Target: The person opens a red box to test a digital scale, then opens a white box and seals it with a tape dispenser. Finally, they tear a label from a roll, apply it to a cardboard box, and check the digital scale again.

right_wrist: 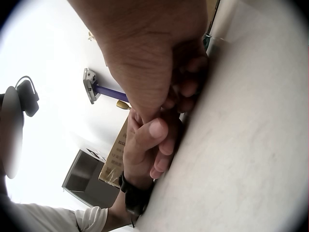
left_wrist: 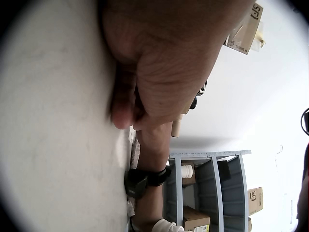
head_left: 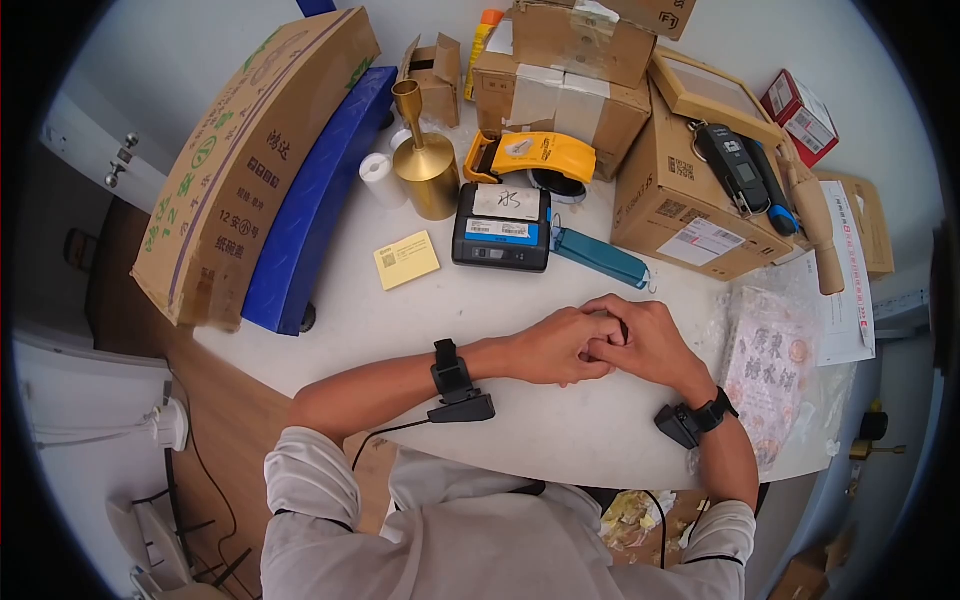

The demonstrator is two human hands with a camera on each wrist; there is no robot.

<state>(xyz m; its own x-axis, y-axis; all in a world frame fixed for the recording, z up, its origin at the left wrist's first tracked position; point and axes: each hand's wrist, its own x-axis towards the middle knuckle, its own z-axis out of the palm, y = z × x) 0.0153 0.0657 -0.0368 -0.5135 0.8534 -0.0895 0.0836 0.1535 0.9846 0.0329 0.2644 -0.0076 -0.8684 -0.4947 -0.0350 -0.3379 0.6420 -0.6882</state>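
Note:
Both hands meet low over the white table (head_left: 480, 400), near its front edge in the head view. My left hand (head_left: 560, 345) comes in from the left, its fingers bent against those of my right hand (head_left: 645, 340). In the right wrist view the left hand's thumb (right_wrist: 155, 129) lies on top, with its fingers loosely curled beneath. The right hand's fingers (right_wrist: 189, 87) bend inward beside the tabletop. A small dark patch shows between the hands; I cannot tell whether it is a held thing or shadow. The palms are hidden.
Beyond the hands lie a teal case (head_left: 602, 258), a black label printer (head_left: 500, 235) and a yellow note pad (head_left: 407, 260). A brass vessel (head_left: 430, 175) stands behind. Cardboard boxes (head_left: 690, 210) fill the back right. Bubble-wrapped packaging (head_left: 765, 365) lies by the right forearm.

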